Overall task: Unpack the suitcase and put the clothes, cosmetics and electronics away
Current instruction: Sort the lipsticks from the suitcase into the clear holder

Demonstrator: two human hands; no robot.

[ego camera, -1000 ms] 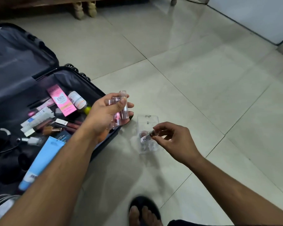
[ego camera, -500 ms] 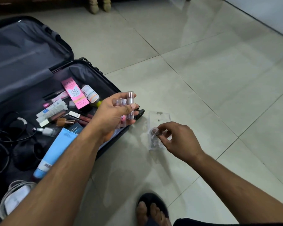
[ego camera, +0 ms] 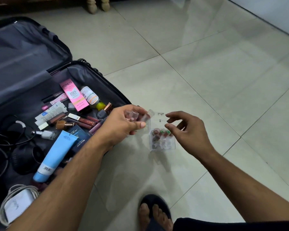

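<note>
At the bottom edge of the frame, just right of centre, your foot in a dark slip-on sandal point(ego camera: 154, 212) rests on the pale glossy floor tiles point(ego camera: 207, 72). In the lower left corner, a white charger wrapped in its cable point(ego camera: 17, 204) lies in the open black hard-shell suitcase point(ego camera: 117, 95). Above it, a long light-blue squeeze tube point(ego camera: 55, 152) slants beside a dark navy box with white lettering point(ego camera: 81, 139).

At mid-frame, your left hand point(ego camera: 122, 125) curls around a cluster of small clear-capped lip tubes point(ego camera: 140, 116), thumb pressed across them; how many it holds cannot be told. Just right of it, your right hand point(ego camera: 188, 130) hovers with its fingers loosely spread and holds nothing. Between and just below the two hands, a small clear plastic organiser box point(ego camera: 162, 140) stands on the floor beside the suitcase, with several small tubes upright inside, their tops reddish and green.

Further up and left, inside the suitcase, lie brown and maroon lip-gloss tubes point(ego camera: 85, 120), a pink BB cream carton point(ego camera: 74, 95), a white bottle with a yellow cap point(ego camera: 90, 96) and black cables point(ego camera: 0, 144) at the left edge. The suitcase's grey-lined lid point(ego camera: 23, 52) spreads across the upper left. At the top edge, left of centre, two pale turned wooden furniture legs point(ego camera: 98, 5) stand on the tiles.
</note>
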